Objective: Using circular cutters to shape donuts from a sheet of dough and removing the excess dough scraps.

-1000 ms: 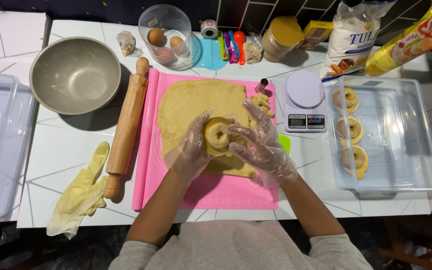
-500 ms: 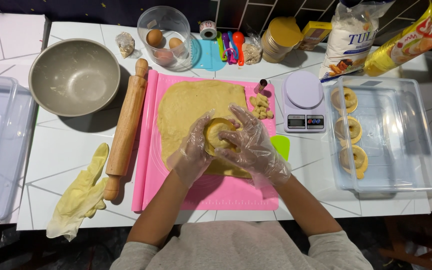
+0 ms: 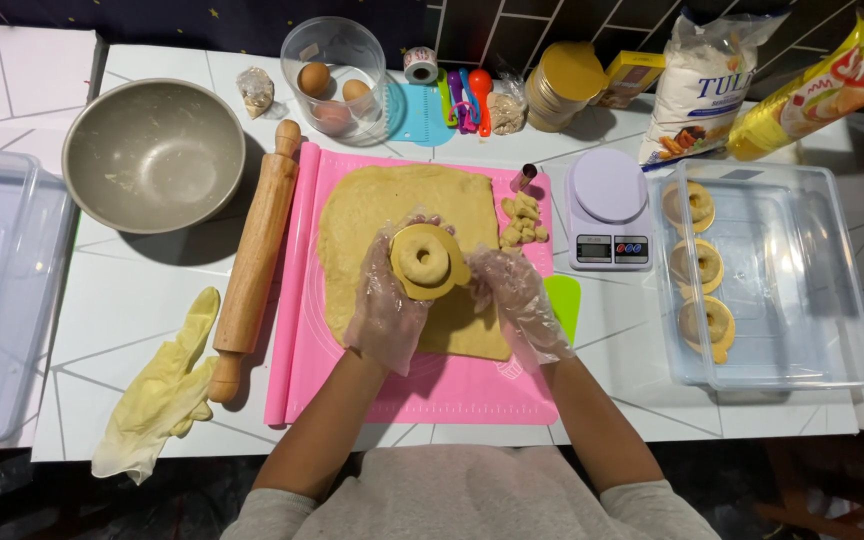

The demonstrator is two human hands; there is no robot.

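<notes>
Head view: the left hand (image 3: pixel 384 310), in a clear glove, cups a dough ring (image 3: pixel 422 261) on its yellow square, fingers curled beneath it. The right hand (image 3: pixel 514 300), also gloved, pinches the square's edge at 3 o'clock. The ring hangs above the dough sheet (image 3: pixel 392 215) on the pink mat (image 3: pixel 432 385). Rolling pin (image 3: pixel 255 255) lies at 9 o'clock, scale (image 3: pixel 607 205) at 2 o'clock.

Both gloved hands, left hand (image 3: pixel 384 312) and right hand (image 3: pixel 515 300), hold a dough ring (image 3: pixel 422 260) above the rolled dough sheet (image 3: pixel 372 215).
</notes>
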